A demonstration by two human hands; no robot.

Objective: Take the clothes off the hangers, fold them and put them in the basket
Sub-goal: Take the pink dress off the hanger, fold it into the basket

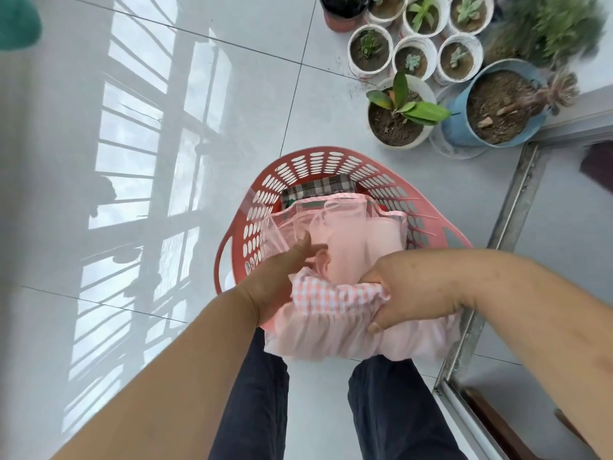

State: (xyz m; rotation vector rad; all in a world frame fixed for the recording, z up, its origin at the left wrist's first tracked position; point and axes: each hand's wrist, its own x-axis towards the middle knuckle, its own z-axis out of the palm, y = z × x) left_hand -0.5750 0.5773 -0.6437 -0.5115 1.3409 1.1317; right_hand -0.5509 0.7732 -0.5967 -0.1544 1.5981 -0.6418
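A round red plastic basket (298,167) with a perforated wall stands on the floor in front of my feet. Inside it, at the far side, lies a folded dark plaid garment (318,188). Over the basket's near half I hold a pink dress (348,247) with sheer tulle and a pink-and-white checked part. My left hand (282,280) lies against its left side with fingers stretched out and the thumb up. My right hand (394,287) is clenched on the checked fabric at the right. No hanger is in view.
Several white pots with small plants (414,58) and a blue pot (497,107) stand on the floor beyond the basket at the right. A metal door track (491,260) runs along the right. Glossy white tiles (149,161) spread to the left. A teal cloth (16,21) hangs at top left.
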